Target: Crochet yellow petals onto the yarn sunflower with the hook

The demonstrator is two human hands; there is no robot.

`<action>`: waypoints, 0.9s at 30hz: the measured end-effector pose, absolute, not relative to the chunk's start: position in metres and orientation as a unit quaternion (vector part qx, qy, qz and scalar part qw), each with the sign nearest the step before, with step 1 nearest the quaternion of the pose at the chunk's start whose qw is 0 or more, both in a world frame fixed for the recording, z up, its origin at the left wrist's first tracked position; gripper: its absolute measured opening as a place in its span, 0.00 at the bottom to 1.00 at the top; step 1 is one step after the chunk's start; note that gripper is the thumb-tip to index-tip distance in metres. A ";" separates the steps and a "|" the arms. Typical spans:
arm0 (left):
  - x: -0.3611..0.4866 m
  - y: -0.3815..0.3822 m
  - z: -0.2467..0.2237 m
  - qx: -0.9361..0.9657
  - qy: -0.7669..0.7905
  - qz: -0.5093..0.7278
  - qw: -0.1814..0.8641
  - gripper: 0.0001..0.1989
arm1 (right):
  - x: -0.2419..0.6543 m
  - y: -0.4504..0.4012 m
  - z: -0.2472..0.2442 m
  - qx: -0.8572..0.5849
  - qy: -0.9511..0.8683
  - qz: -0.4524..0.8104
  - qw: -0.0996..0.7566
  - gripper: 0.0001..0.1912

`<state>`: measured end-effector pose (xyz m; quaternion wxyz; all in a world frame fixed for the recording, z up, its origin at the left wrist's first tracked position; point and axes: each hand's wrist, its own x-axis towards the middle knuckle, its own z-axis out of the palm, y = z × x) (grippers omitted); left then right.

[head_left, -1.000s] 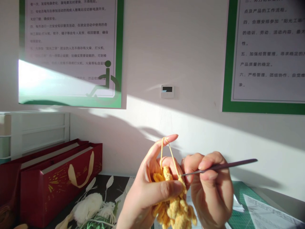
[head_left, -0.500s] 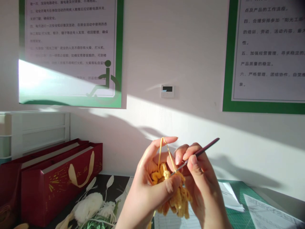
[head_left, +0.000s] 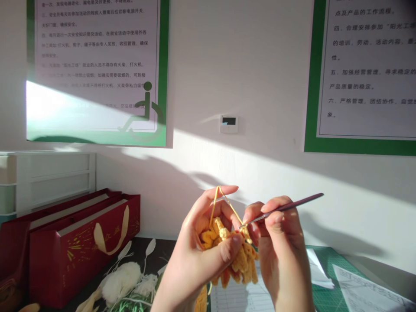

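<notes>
My left hand [head_left: 201,242] is closed on a yellow crocheted piece [head_left: 242,264], its thumb pressed over the front and the ruffled strips hanging below. Over the raised left forefinger runs a loop of yellow yarn [head_left: 213,206], which slants down to the stitches. In my right hand [head_left: 279,234] a crochet hook [head_left: 297,203] with a dark purple handle is pinched between thumb and fingers. Its thin metal tip meets the yarn at the top right edge of the piece. The exact stitch at the tip is too small to make out.
Dark red gift bags [head_left: 84,242] stand at the left beside a white rack [head_left: 58,173]. White and green yarn pieces [head_left: 121,281] lie in front of them. Papers [head_left: 367,286] rest on a green cutting mat [head_left: 338,255]. Behind is a wall with posters [head_left: 97,56].
My right hand has moved a little right, and the hook now lies flatter, its handle end farther right. My left hand and the crocheted piece have shifted slightly left.
</notes>
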<state>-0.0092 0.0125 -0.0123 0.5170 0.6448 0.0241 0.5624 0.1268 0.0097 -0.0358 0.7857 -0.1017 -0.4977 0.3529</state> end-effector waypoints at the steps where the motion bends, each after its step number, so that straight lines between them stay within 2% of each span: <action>1: -0.010 0.013 -0.012 0.653 0.009 0.550 0.520 0.28 | 0.128 0.010 -0.035 -0.103 -0.501 0.356 0.782 0.10; 8: -0.007 0.008 -0.012 0.618 0.051 0.585 0.523 0.26 | 0.134 0.010 -0.035 -0.083 -0.530 0.335 0.774 0.07; 15: -0.007 0.008 -0.011 0.603 0.063 0.585 0.539 0.25 | 0.137 0.016 -0.033 -0.034 -0.564 0.252 0.786 0.05; 27: -0.003 0.003 -0.010 0.588 0.093 0.581 0.555 0.27 | 0.143 0.010 -0.034 -0.045 -0.606 0.108 0.787 0.03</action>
